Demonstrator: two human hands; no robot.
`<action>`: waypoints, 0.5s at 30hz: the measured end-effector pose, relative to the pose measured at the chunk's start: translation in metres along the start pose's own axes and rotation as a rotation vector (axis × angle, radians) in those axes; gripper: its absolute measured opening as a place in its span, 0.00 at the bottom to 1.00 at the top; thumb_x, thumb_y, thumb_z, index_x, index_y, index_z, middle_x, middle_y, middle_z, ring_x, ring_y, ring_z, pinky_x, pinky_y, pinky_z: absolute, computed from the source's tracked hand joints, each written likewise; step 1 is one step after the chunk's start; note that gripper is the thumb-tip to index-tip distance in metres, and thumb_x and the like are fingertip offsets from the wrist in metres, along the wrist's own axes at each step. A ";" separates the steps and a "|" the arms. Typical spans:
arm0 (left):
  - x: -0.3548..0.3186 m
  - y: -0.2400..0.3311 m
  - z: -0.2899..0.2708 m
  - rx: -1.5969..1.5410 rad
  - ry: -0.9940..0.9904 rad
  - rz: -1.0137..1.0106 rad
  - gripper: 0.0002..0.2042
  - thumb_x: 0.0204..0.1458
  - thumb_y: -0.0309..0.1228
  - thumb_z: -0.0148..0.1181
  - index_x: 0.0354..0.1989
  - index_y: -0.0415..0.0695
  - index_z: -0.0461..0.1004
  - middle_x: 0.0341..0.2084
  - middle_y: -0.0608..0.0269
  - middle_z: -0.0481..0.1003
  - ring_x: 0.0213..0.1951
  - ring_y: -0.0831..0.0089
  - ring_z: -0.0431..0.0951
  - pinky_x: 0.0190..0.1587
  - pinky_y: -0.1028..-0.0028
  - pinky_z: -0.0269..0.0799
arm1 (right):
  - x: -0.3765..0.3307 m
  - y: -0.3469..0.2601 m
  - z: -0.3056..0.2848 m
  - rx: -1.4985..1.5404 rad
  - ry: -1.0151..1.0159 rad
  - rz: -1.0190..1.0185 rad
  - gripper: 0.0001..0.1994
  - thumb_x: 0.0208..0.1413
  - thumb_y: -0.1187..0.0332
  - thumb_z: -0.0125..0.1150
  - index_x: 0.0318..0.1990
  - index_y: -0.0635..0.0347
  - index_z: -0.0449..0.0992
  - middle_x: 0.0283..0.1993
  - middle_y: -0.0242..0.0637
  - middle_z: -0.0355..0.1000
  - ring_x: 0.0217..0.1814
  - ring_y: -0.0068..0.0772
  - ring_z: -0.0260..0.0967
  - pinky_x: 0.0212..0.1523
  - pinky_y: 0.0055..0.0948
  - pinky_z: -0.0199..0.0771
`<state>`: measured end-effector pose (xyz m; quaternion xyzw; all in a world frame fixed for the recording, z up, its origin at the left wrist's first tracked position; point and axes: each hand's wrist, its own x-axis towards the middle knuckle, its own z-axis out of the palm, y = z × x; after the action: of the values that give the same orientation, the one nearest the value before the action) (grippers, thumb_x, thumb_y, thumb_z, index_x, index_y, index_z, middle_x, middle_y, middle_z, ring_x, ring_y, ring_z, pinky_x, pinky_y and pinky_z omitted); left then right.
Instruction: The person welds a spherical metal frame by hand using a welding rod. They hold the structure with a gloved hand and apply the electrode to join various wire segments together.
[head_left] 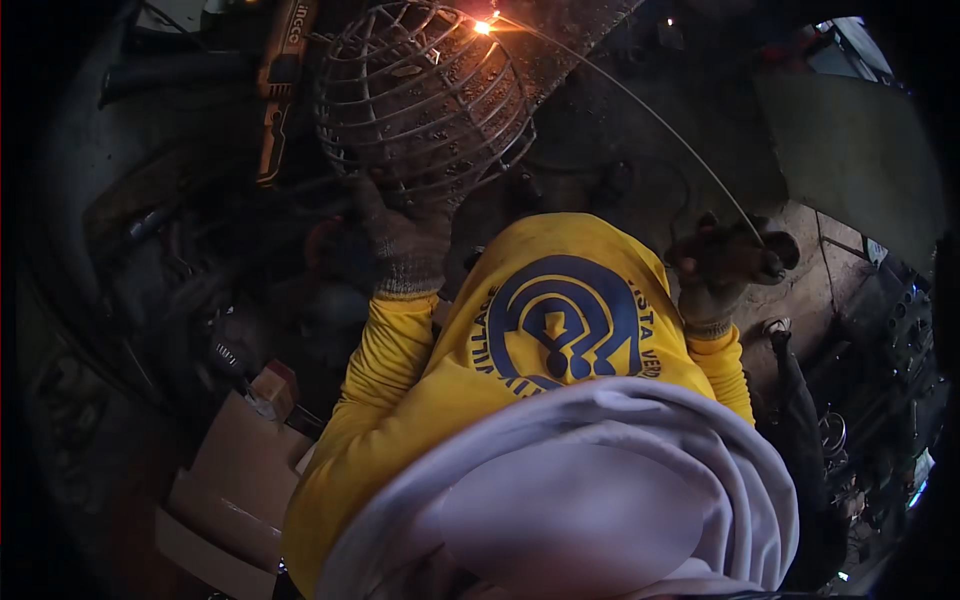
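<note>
Cage (430, 105) apparently mostly formed, joint (483, 27) at its 1 o'clock glowing, likely unfinished; right grip (722, 265) clasping rod (651, 112), left grip (412, 245) unclear.

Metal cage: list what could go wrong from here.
The left hand at the lower edge of the metal cage could get burned if heat spreads from the glowing spot. The thin rod reaching from the right hand might waver off that spot. Heat might reach the orange tool beside the cage.
</note>
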<state>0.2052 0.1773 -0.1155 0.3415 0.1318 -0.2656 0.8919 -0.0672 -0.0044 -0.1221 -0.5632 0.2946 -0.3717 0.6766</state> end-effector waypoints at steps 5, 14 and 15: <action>0.000 -0.002 -0.003 -0.006 0.034 0.042 0.16 0.54 0.45 0.63 0.43 0.47 0.72 0.47 0.60 0.75 0.53 0.57 0.75 0.61 0.49 0.69 | 0.001 -0.001 -0.016 -0.184 -0.139 0.033 0.23 0.47 0.80 0.60 0.53 0.64 0.64 0.34 0.36 0.71 0.35 0.24 0.69 0.36 0.23 0.71; 0.001 0.000 -0.002 -0.016 0.108 0.020 0.17 0.53 0.45 0.64 0.44 0.48 0.73 0.48 0.60 0.75 0.51 0.57 0.76 0.60 0.47 0.70 | -0.003 0.005 -0.019 -0.132 -0.138 0.063 0.23 0.45 0.79 0.60 0.52 0.65 0.66 0.34 0.35 0.70 0.33 0.24 0.68 0.36 0.24 0.70; 0.001 0.000 -0.001 -0.024 0.109 0.011 0.17 0.53 0.45 0.64 0.44 0.48 0.73 0.48 0.60 0.75 0.51 0.57 0.76 0.59 0.47 0.70 | -0.003 0.005 -0.019 -0.142 -0.142 0.050 0.22 0.45 0.79 0.60 0.51 0.65 0.66 0.33 0.34 0.70 0.33 0.24 0.68 0.36 0.24 0.70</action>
<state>0.2062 0.1772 -0.1167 0.3456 0.1813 -0.2402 0.8888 -0.0832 -0.0120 -0.1306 -0.6271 0.2857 -0.2920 0.6632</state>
